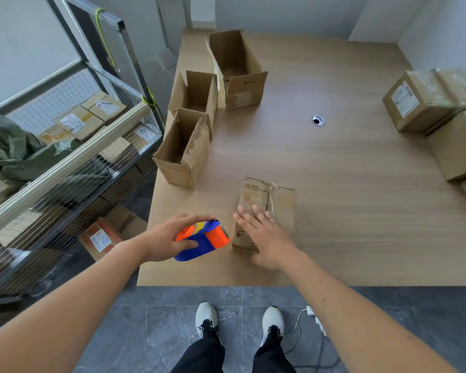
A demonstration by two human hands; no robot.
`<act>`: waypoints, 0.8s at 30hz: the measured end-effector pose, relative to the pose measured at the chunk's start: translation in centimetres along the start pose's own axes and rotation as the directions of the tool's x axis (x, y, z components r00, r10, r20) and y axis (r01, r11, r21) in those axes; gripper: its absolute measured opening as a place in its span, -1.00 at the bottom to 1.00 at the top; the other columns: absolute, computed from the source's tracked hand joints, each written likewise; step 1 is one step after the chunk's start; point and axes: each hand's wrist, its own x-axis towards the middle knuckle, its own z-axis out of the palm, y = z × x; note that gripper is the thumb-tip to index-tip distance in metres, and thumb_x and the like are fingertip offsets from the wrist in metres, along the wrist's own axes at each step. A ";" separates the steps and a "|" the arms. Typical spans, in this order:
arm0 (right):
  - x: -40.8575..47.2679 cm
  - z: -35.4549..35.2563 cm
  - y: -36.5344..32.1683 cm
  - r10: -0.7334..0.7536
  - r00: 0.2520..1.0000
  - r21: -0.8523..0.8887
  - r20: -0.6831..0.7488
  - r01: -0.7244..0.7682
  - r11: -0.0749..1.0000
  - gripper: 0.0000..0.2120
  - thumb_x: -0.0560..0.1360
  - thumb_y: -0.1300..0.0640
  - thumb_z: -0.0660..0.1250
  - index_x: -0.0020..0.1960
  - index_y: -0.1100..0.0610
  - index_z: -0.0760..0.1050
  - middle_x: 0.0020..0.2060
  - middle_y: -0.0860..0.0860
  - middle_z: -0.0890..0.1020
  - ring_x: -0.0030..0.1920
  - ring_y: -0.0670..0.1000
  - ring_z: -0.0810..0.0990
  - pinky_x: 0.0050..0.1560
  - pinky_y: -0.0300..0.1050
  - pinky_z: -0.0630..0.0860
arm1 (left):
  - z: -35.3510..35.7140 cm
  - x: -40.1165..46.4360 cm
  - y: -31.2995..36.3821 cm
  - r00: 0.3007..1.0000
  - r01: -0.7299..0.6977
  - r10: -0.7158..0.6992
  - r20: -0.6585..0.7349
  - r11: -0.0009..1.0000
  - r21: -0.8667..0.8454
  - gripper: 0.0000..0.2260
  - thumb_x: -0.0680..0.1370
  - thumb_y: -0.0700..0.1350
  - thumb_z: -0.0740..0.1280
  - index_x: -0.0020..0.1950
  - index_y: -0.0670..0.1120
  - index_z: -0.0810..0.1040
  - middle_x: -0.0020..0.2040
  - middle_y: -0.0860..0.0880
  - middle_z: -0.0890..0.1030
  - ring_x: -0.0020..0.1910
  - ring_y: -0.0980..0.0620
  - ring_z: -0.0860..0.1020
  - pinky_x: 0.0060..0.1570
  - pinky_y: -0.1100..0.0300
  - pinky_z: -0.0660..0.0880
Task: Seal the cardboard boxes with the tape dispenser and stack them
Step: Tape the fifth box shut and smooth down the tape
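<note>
The tape dispenser (202,239), blue and orange, is gripped by the left hand (164,238) just above the near edge of the counter (347,211), fingers (197,218) curled over its top. The right hand (267,235) is laid flat, fingers straight and spread, on a closed cardboard box (269,208) immediately beside the dispenser. Three open boxes (183,149) are lined along the counter's left edge. Taped boxes (425,103) are stacked at the right edge. A wire cart (65,157) holding parcels is observed left of the counter.
</note>
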 end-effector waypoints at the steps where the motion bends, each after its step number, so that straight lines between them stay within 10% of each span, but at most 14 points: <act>1: -0.2 -0.3 0.9 -0.047 0.999 -0.031 0.022 0.048 0.998 0.07 0.44 0.27 0.40 0.65 -0.09 -0.26 0.62 -0.19 -0.28 0.62 0.06 -0.30 0.62 0.09 -0.21 | 0.1 -0.2 0.3 1.000 -0.029 0.029 -0.004 0.999 0.016 -0.38 0.62 -0.08 0.38 0.45 0.51 0.23 0.30 0.12 0.43 0.26 0.04 0.44 0.25 -0.06 0.47; 5: -1.2 -1.7 3.1 -0.117 0.993 0.249 0.010 0.111 0.962 -0.07 0.39 0.36 0.34 0.65 -0.09 0.08 0.63 -0.21 0.04 0.62 -0.08 -0.13 0.62 -0.01 -0.18 | 1.2 -0.5 1.4 0.993 -0.112 0.113 -0.042 0.994 0.016 -0.36 0.60 -0.16 0.40 0.45 0.45 0.28 0.28 0.18 0.41 0.26 0.12 0.42 0.26 -0.02 0.44; 9: -3.1 -2.3 1.3 0.037 0.985 0.821 -0.170 0.121 0.557 -0.61 0.56 0.24 0.38 0.36 -0.02 0.57 0.25 -0.13 0.65 0.29 -0.16 0.58 0.40 -0.06 0.47 | 2.4 -0.8 3.2 0.984 -0.169 0.170 -0.055 0.985 0.026 -0.35 0.59 -0.18 0.41 0.44 0.46 0.30 0.29 0.18 0.41 0.27 0.09 0.42 0.29 -0.05 0.41; 17: -5.8 -1.9 0.6 0.277 0.912 0.892 -0.304 0.170 0.418 -0.97 0.51 0.14 0.53 -0.07 0.10 0.72 -0.19 -0.02 0.74 -0.14 0.06 0.70 -0.02 0.03 0.66 | 4.4 -0.7 7.1 0.977 -0.210 0.213 -0.022 0.972 0.107 -0.34 0.60 -0.15 0.40 0.46 0.51 0.27 0.23 0.19 0.41 0.20 0.12 0.43 0.26 0.00 0.41; 24: -8.6 -0.2 1.4 0.410 0.849 0.882 -0.333 0.127 0.454 -0.89 0.54 0.22 0.46 -0.16 0.10 0.65 -0.30 -0.12 0.68 -0.25 -0.19 0.59 -0.16 -0.30 0.49 | 8.0 -0.7 8.4 0.975 -0.212 0.219 -0.040 0.967 0.138 -0.42 0.67 -0.01 0.31 0.48 0.55 0.15 0.18 0.15 0.40 0.14 0.13 0.43 0.26 0.05 0.40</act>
